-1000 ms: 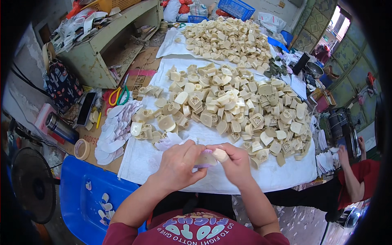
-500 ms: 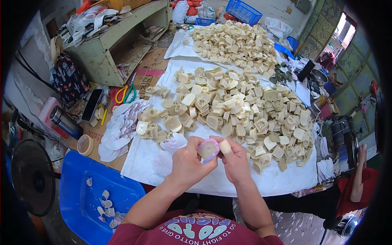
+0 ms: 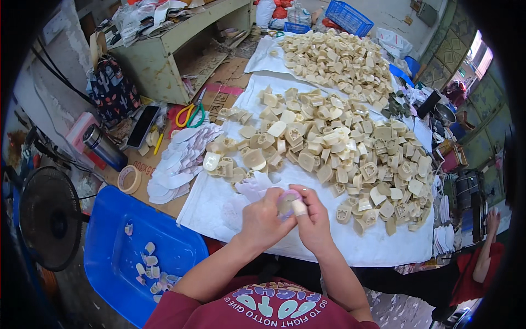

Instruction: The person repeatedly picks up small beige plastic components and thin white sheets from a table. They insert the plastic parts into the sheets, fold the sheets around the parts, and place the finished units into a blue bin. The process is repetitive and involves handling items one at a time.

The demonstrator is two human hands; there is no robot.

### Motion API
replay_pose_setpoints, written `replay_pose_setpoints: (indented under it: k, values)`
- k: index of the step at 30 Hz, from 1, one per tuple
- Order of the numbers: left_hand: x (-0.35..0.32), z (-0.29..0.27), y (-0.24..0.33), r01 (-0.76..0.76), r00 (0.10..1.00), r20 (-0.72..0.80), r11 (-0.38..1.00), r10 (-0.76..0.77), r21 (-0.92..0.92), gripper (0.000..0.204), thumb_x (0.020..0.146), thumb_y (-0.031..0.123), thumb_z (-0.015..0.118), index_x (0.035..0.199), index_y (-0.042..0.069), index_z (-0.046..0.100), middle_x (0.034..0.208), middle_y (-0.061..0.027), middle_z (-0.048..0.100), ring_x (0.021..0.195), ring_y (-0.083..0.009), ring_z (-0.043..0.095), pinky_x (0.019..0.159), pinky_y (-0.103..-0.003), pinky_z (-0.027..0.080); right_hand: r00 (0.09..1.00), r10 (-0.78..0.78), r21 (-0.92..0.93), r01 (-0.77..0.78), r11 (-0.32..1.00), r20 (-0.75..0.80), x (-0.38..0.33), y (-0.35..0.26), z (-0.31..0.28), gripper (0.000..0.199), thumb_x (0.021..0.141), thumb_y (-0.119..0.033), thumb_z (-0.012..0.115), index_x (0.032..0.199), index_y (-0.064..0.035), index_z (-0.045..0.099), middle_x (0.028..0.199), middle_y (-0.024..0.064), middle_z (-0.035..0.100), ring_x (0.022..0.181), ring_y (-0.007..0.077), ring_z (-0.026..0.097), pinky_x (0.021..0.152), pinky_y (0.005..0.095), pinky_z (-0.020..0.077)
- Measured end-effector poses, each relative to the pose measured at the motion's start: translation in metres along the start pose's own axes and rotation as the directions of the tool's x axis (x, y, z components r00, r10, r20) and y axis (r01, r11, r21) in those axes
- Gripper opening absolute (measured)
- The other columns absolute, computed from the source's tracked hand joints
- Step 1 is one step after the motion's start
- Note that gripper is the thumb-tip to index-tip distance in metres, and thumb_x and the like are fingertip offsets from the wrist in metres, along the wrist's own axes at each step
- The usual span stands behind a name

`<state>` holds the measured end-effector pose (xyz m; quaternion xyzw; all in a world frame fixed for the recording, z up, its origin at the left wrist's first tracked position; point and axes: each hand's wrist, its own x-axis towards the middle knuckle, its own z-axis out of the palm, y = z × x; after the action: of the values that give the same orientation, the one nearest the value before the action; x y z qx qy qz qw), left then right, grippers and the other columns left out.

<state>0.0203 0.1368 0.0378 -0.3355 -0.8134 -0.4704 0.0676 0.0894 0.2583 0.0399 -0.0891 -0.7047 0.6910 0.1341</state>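
A small beige moulded piece (image 3: 289,204) with a pale purple rim sits between both hands, just above the near edge of a white sheet (image 3: 350,247). The left hand (image 3: 264,219) closes its fingers around the piece from the left. The right hand (image 3: 312,219) pinches it from the right, and a bandaged fingertip (image 3: 298,207) presses against it.

Directly beyond the hands, a broad heap of beige pieces (image 3: 339,148) covers the sheet, with the nearest ones just beside the fingers. Farther beyond lies a second heap (image 3: 337,57) on another sheet. To the left of the left hand, a stack of thin white cut-outs (image 3: 178,162) rests near a roll of tape (image 3: 129,179), a metal flask (image 3: 104,147) and scissors with green and yellow handles (image 3: 192,114). Below and to the left of the left forearm stands a blue tub (image 3: 109,247) holding a few small pieces. A black fan (image 3: 49,216) stands left of the tub. To the far right, another person's arm in a red sleeve (image 3: 482,263) is visible.
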Motion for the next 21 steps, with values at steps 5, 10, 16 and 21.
replay_pose_setpoints:
  k: [5, 10, 16, 21]
  values:
    - [-0.045, -0.071, -0.060, 0.216, 0.964, -0.170, 0.976, -0.206, 0.041, 0.037, 0.073, 0.014, 0.074, 0.105, 0.004, 0.058, 0.084, -0.0070, 0.065, 0.069, -0.0103, 0.061, 0.059, -0.026, 0.049, 0.986, -0.167, -0.330, 0.165, 0.930, 0.023, -0.004, 0.004, 0.023, 0.042, 0.082, -0.007, 0.065, 0.122, -0.0036, 0.054, 0.113, 0.0127, 0.059, 0.098, 0.0257, 0.059, 0.082, 0.0360, 0.0466]
    - [-0.112, -0.145, -0.103, 0.651, 0.744, -0.423, 0.705, -0.518, 0.282, 0.041, 0.069, 0.012, 0.074, 0.106, 0.001, 0.059, 0.094, -0.0163, 0.064, 0.092, -0.0325, 0.063, 0.081, -0.039, 0.049, 0.924, -0.320, -0.657, 0.375, 0.654, 0.208, 0.002, 0.038, 0.034, 0.023, 0.072, -0.004, 0.068, 0.094, -0.0055, 0.064, 0.095, 0.0090, 0.059, 0.090, 0.0267, 0.056, 0.075, 0.0382, 0.0447]
    - [-0.108, -0.136, -0.100, 0.324, 0.911, -0.351, 0.901, -0.216, 0.288, 0.038, 0.068, 0.009, 0.076, 0.101, 0.000, 0.062, 0.099, -0.0169, 0.061, 0.101, -0.0348, 0.058, 0.088, -0.041, 0.045, 0.903, -0.345, -0.779, 0.404, 0.480, 0.256, 0.015, 0.065, 0.049, 0.015, 0.071, -0.006, 0.065, 0.086, -0.0082, 0.065, 0.088, 0.0072, 0.058, 0.089, 0.0263, 0.055, 0.075, 0.0392, 0.0410]
    - [-0.068, -0.058, -0.060, -0.101, 0.990, 0.092, 0.992, 0.108, -0.080, 0.031, 0.070, 0.010, 0.076, 0.098, 0.004, 0.065, 0.101, -0.0145, 0.062, 0.094, -0.0321, 0.059, 0.085, -0.040, 0.046, 0.945, -0.315, -0.562, 0.310, 0.767, 0.090, 0.015, 0.062, 0.036, 0.013, 0.075, -0.004, 0.066, 0.087, -0.0072, 0.067, 0.088, 0.0054, 0.060, 0.086, 0.0209, 0.057, 0.073, 0.0327, 0.0423]
